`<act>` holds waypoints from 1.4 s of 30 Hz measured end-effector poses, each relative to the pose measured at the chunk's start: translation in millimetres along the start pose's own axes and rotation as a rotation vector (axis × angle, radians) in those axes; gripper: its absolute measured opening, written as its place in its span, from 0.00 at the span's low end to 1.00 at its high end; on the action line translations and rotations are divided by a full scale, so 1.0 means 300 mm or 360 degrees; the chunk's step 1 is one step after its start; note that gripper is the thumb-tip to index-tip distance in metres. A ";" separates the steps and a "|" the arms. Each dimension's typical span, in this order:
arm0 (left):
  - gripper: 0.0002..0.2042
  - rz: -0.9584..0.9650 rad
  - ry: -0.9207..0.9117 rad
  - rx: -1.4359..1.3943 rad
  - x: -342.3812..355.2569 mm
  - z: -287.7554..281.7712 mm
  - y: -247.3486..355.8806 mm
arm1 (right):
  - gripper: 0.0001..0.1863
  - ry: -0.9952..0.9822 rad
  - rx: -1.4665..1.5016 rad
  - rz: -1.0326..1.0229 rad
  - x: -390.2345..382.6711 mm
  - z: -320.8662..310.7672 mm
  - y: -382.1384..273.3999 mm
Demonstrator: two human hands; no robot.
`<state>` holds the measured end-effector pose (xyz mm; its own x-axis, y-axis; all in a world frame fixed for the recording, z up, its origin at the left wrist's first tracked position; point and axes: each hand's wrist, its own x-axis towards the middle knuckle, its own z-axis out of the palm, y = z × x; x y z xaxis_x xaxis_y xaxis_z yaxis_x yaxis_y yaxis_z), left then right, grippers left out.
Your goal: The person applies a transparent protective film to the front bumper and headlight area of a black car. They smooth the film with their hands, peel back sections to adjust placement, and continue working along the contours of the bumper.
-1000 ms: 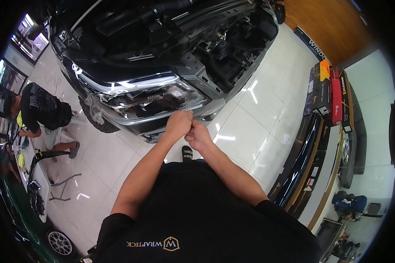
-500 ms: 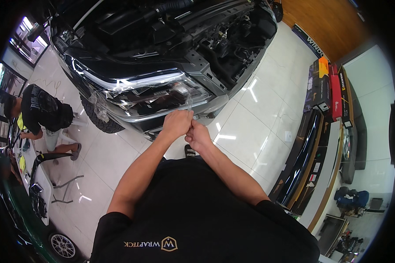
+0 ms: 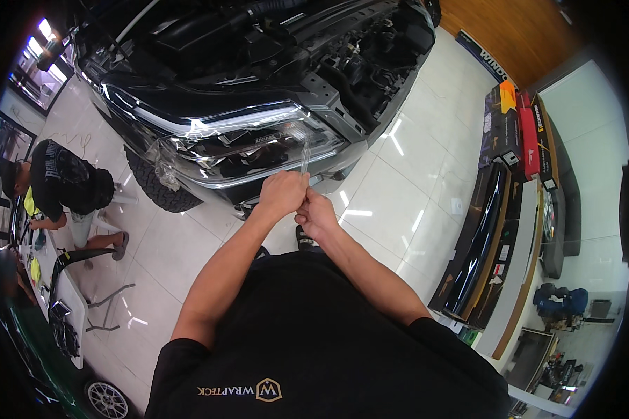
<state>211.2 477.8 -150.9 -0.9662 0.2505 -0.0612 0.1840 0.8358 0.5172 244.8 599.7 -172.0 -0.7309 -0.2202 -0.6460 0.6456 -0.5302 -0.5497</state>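
A car headlight (image 3: 258, 146) with its long chrome-edged lens lies just beyond my hands. Wrinkled clear film (image 3: 165, 159) clings to its left end and hangs loose there. From the lens's right part a narrow, stretched strip of the film (image 3: 306, 158) runs down to my fingers. My left hand (image 3: 284, 191) is closed, knuckles up, with the strip at its fingertips. Pressed against it, my right hand (image 3: 319, 214) is also closed, thumb and fingers pinched together. Both appear to grip the film's edge, though the fingers partly hide it.
Above the headlight is the open engine bay (image 3: 258, 49); a tire (image 3: 159, 185) sits at lower left. A co-worker (image 3: 70, 178) bends over a white table (image 3: 73, 314) at left. Long boxes (image 3: 482, 244) stand along the right, and a green car (image 3: 35, 363) is at lower left.
The view has shifted slightly. The film strip between headlight and hands looks longer and straighter. Both hands stay closed together in nearly the same place.
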 end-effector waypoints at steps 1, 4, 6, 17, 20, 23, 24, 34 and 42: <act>0.25 -0.0009 -0.0021 -0.0005 -0.004 -0.005 -0.001 | 0.15 0.0029 0.0011 0.0014 -0.002 0.002 0.006; 0.25 -0.0021 -0.0092 -0.0008 -0.016 -0.019 -0.009 | 0.15 -0.0023 0.0010 -0.0009 -0.010 0.012 0.022; 0.24 0.0018 -0.0113 0.0015 -0.024 -0.026 -0.017 | 0.15 0.0007 0.0015 -0.0025 -0.017 0.020 0.034; 0.24 0.0058 -0.0193 0.0058 -0.067 -0.064 -0.044 | 0.15 0.0015 0.0033 -0.0081 -0.051 0.074 0.088; 0.25 0.0010 -0.0154 0.0017 -0.079 -0.067 -0.052 | 0.15 0.0023 0.0040 -0.0107 -0.064 0.089 0.104; 0.26 0.0008 -0.0104 -0.0009 -0.090 -0.067 -0.063 | 0.15 0.0043 0.0045 -0.0121 -0.074 0.103 0.118; 0.26 0.0005 -0.0102 -0.0017 -0.093 -0.067 -0.068 | 0.15 0.0065 0.0045 -0.0123 -0.076 0.108 0.123; 0.26 0.0036 -0.0126 -0.0062 -0.107 -0.067 -0.086 | 0.16 0.0140 0.0079 -0.0146 -0.097 0.133 0.149; 0.25 0.0162 -0.0072 0.0013 -0.127 -0.089 -0.091 | 0.16 0.0114 0.0039 -0.0158 -0.105 0.142 0.151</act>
<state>238.1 432.5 -140.0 -0.9333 0.3561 -0.0471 0.2825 0.8086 0.5160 287.6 547.7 -154.1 -0.7726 -0.1067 -0.6259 0.5645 -0.5666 -0.6002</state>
